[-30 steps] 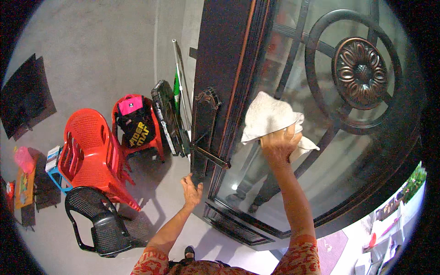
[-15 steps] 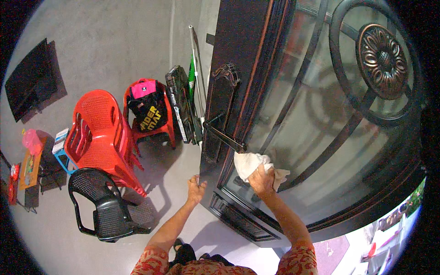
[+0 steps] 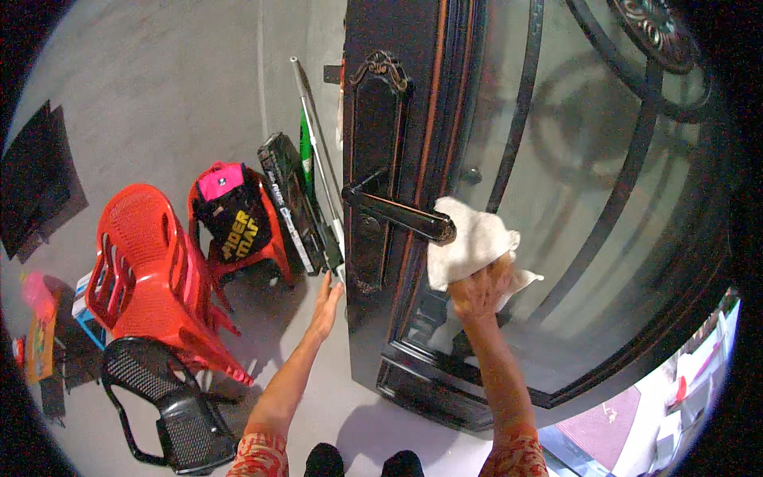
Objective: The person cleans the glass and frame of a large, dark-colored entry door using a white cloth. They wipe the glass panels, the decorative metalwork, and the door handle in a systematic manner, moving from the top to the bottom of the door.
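Observation:
A dark door (image 3: 409, 95) with bronze-toned trim and a glass pane (image 3: 572, 230) stands before me. My right hand (image 3: 481, 290) presses a white cloth (image 3: 469, 242) against the pane, just right of the tip of the lever handle (image 3: 401, 216). The cloth bunches around my fingers, and part of it hides them. My left hand (image 3: 324, 308) is beside the door's left edge, below the handle, fingers stretched out and holding nothing. Whether its fingertips touch the edge I cannot tell.
Stacked red plastic chairs (image 3: 147, 274) and a black chair (image 3: 171, 405) stand to the left. Behind them another red chair bears a black and pink bag (image 3: 232, 211). A long dark box (image 3: 290, 199) and a white pole (image 3: 318, 143) lean near the wall. Curved metal bars (image 3: 632, 175) cross the door.
The view has shifted closer to the handle. My right hand and the cloth have moved up the glass relative to the handle. My left hand's fingers have straightened from a curl.

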`<action>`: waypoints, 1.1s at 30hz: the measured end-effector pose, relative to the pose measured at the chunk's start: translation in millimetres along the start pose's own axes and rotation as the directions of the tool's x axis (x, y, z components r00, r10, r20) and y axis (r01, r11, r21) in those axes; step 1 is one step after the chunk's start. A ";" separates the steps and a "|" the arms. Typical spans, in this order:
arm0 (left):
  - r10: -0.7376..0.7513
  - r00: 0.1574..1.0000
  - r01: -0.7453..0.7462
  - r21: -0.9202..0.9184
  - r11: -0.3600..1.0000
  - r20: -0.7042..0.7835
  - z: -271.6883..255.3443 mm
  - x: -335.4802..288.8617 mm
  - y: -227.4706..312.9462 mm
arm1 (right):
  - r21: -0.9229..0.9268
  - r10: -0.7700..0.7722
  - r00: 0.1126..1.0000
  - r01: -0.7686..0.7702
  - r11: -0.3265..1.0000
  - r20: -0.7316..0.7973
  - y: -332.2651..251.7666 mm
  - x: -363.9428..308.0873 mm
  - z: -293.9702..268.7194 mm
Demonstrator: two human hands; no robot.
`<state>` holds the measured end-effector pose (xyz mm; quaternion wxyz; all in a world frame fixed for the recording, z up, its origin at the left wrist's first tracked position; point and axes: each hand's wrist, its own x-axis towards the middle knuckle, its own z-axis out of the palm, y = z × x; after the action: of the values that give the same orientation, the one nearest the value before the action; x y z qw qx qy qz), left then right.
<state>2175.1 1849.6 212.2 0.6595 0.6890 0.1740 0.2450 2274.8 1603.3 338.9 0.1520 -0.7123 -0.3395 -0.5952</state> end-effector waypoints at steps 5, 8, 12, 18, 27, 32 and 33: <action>0.087 0.985 -0.083 -0.031 0.996 0.146 -0.5 21.4 -52.3 | 0.019 -0.065 0.998 0.065 0.998 0.011 -37.1 -54.7 28.6; 0.187 0.969 -0.169 -0.116 0.979 0.164 11.4 31.4 -96.9 | 0.134 -0.058 0.997 0.052 0.990 0.043 -46.8 -102.8 48.1; 0.341 0.933 -0.326 -0.135 0.936 0.117 25.1 29.2 -98.3 | 0.107 -0.253 0.967 0.249 0.962 0.021 -40.5 -112.4 45.7; 0.406 0.912 -0.390 -0.193 0.900 0.049 27.1 37.4 -117.1 | 0.222 0.038 0.969 0.018 0.975 -0.244 -44.3 -1.9 64.3; 0.567 0.822 -0.570 -0.053 0.820 -0.058 46.0 45.8 -148.8 | -0.270 -0.149 0.983 0.114 0.956 -0.110 -86.5 -22.0 67.7; 0.540 0.842 -0.537 -0.070 0.841 0.022 44.1 48.0 -155.3 | -0.147 -0.135 0.986 0.119 0.982 -0.102 -97.2 -75.9 69.1; 0.579 0.815 -0.577 -0.068 0.814 0.012 43.9 47.9 -154.7 | -0.122 -0.136 0.988 0.126 0.984 -0.076 -103.5 -83.1 64.4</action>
<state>2252.1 1851.2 63.1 0.5774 0.6927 -0.0615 0.4278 2248.9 1692.9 224.6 0.0846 -0.6705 -0.3434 -0.6522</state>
